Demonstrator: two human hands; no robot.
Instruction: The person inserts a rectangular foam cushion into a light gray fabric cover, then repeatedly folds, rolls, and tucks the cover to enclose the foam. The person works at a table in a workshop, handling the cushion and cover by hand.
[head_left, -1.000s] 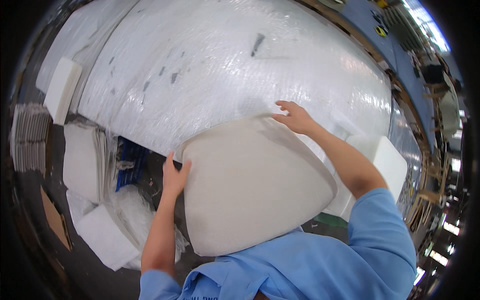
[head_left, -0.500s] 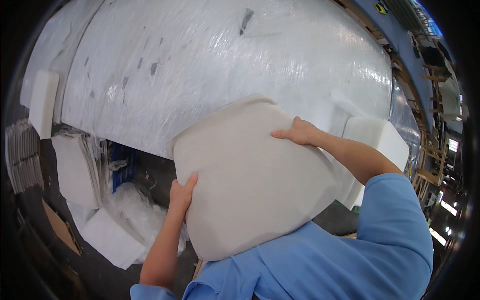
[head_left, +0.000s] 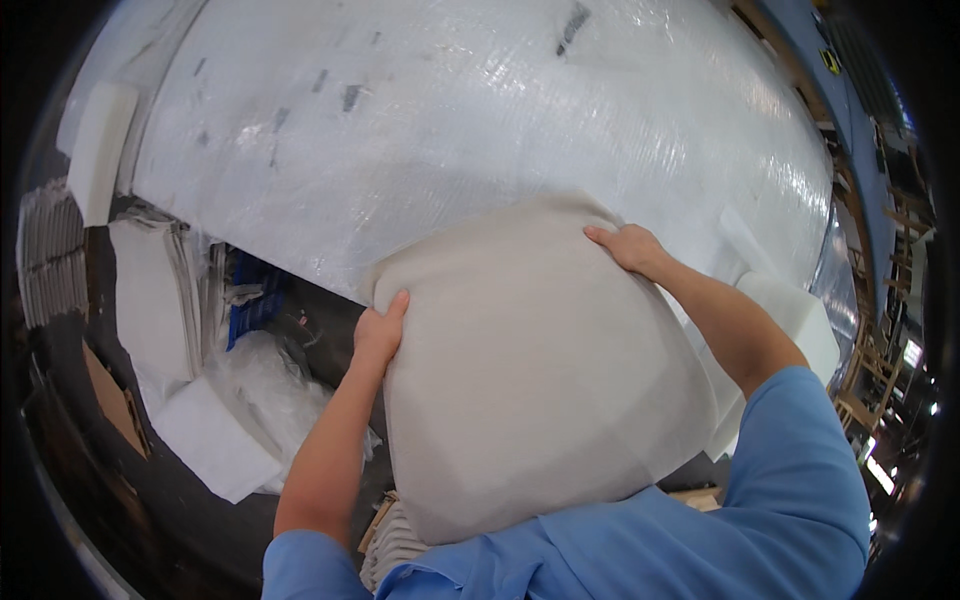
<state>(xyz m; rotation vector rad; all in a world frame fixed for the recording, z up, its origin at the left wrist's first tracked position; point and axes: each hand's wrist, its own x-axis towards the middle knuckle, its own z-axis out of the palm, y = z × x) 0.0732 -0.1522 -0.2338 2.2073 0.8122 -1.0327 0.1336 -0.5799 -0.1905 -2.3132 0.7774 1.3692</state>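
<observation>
A beige fabric-covered seat cushion [head_left: 545, 370] is held up between my two hands, its near edge against my blue shirt. My left hand [head_left: 381, 332] grips its left side near the far corner, thumb on the top face and fingers hidden underneath. At the far right corner my right hand [head_left: 628, 248] is closed on the edge, its thumb lying on top. Loose fabric folds along the cushion's far edge. Beyond it lies a wide table surface [head_left: 400, 130] covered with shiny plastic film, which the far end of the cushion overlaps in view.
White foam pads [head_left: 795, 315] stand at the right, and another foam block [head_left: 102, 155] at the far left. Stacked fabric pieces [head_left: 155, 295], crumpled clear plastic [head_left: 275, 400] and a white foam sheet [head_left: 215, 440] lie at the left. Below my left forearm shows a beige stack [head_left: 395, 545].
Both hands and the cushion have shifted right in view, and my left hand sits further up the cushion's left side. The view itself has turned somewhat.
</observation>
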